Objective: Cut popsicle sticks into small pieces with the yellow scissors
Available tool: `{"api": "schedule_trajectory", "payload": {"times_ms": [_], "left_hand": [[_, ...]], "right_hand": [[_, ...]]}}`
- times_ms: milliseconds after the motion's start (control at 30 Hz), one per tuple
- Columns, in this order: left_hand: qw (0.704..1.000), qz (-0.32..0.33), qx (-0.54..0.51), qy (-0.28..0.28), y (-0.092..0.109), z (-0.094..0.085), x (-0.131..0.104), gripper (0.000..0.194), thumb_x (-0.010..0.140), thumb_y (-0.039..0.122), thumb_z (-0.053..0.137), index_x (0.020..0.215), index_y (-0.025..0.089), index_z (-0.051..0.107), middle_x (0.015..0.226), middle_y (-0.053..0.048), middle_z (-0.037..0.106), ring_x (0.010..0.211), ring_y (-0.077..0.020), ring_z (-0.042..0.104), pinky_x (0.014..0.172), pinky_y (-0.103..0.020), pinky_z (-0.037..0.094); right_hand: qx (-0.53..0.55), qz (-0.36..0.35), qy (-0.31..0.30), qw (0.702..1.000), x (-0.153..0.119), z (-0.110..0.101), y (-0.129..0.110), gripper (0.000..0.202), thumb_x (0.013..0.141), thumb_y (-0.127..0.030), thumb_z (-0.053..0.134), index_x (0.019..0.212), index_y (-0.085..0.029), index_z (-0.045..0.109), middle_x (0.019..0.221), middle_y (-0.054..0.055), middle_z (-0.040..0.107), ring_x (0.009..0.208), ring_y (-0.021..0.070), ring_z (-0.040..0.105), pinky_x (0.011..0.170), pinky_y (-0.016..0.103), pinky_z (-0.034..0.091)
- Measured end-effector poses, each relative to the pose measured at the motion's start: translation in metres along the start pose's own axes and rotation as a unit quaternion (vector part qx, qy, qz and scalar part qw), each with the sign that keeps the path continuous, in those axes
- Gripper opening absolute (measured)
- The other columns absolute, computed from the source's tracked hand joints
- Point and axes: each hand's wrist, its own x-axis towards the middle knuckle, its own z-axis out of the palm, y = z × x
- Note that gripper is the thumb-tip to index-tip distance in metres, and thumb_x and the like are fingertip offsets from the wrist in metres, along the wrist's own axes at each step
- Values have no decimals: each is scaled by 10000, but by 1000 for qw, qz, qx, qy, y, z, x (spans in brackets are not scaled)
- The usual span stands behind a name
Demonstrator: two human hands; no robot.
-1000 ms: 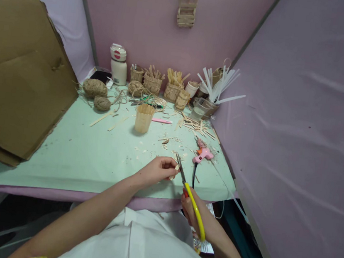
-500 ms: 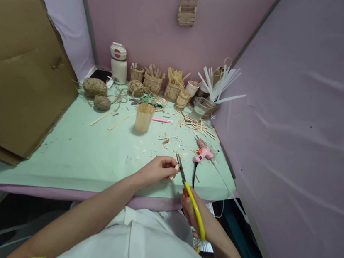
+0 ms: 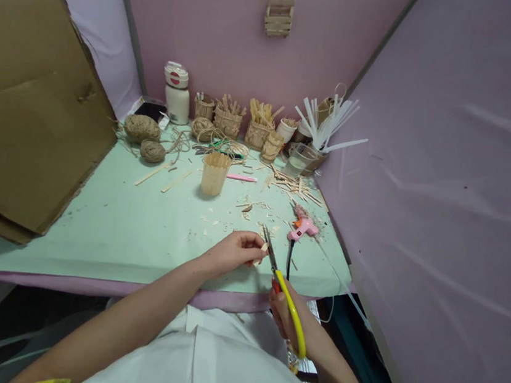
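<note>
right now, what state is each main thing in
Left hand: pinching wood strip
Right hand: gripping scissors
Scissors: beside wood strip, open or shut unclear
Wooden cup: upright, open-topped
Glue gun: lying down
Bottle: upright, capped
Twine balls: partly unwound
Wall rack: hanging

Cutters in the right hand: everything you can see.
The cutters have slim metallic blades, a long yellow handle and a red part beside it. The right hand grips them around the near edge of the table, pointing forward and left. The blades lie beside the left hand and a pale strip; contact and blade opening are unclear.
</note>
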Motion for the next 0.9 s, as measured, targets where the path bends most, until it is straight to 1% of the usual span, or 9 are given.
{"api": "schedule_trajectory", "payload": {"times_ms": [133, 233, 333, 433, 500, 600, 667, 767, 900], "left_hand": [[1000, -13, 18, -8, 5, -1, -2, 118, 703, 254, 650, 733, 152, 599, 585, 46, 509, 539, -70, 410, 523, -205, 285], [999, -20, 42, -15, 8, -2, -3, 106, 704, 252, 633, 738, 154, 608, 567, 52, 492, 518, -68, 381, 506, -208, 265], [998, -24, 62, -16, 9, -3, -3, 125, 707, 271, 630, 749, 153, 623, 552, 56, 473, 507, -69, 359, 495, -215, 244], [997, -27, 70, -22, 7, -5, -2, 160, 712, 295, 631, 780, 151, 644, 556, 56, 460, 509, -71, 348, 489, -225, 221], [996, -29, 79, -24, 6, -6, -1, 187, 717, 315, 630, 805, 152, 655, 558, 58, 448, 507, -72, 332, 484, -233, 200], [996, -30, 86, -21, 4, -8, -1, 205, 724, 332, 628, 821, 154, 657, 568, 59, 443, 508, -72, 312, 484, -240, 182], [996, -30, 82, -20, 4, -7, -1, 198, 723, 326, 629, 817, 153, 651, 578, 56, 449, 513, -72, 315, 488, -241, 182], [996, -30, 79, -18, 4, -7, -1, 189, 716, 315, 633, 808, 151, 646, 586, 52, 458, 518, -72, 323, 489, -240, 180], [996, -31, 81, -20, 4, -7, -1, 184, 718, 319, 636, 802, 155, 646, 570, 57, 446, 511, -73, 318, 488, -239, 186]], "right_hand": [[58, 48, -23, 997, -1, -3, 4, 501, 875, -702, 390, 972, -219, 485, 654, -35, 398, 477, 97, 307, 394, 227, 248], [87, 68, -29, 993, 1, -4, 6, 529, 842, -744, 397, 915, -224, 460, 635, -51, 347, 469, 87, 265, 386, 219, 204], [91, 62, -27, 994, 2, -7, 5, 520, 843, -743, 395, 825, -226, 448, 627, -52, 323, 483, 93, 269, 399, 224, 240], [77, 58, -36, 995, 0, -11, 1, 530, 870, -733, 338, 805, -225, 476, 617, -45, 329, 491, 108, 304, 426, 238, 292], [71, 65, -45, 994, -2, -12, -2, 547, 878, -734, 308, 827, -222, 496, 598, -49, 324, 475, 107, 290, 421, 242, 289], [66, 70, -52, 994, -6, -13, -5, 528, 870, -728, 360, 921, -222, 503, 616, -54, 341, 483, 101, 281, 411, 228, 264], [53, 56, -47, 996, -7, -13, -8, 505, 876, -710, 382, 950, -223, 492, 641, -51, 359, 511, 101, 300, 425, 221, 273], [23, 31, -42, 998, -7, -13, -11, 481, 898, -686, 366, 923, -219, 483, 649, -49, 372, 538, 105, 319, 453, 223, 303], [9, 35, -43, 998, -6, -13, -12, 495, 892, -698, 353, 913, -218, 471, 672, -42, 384, 562, 112, 335, 479, 232, 324]]}}
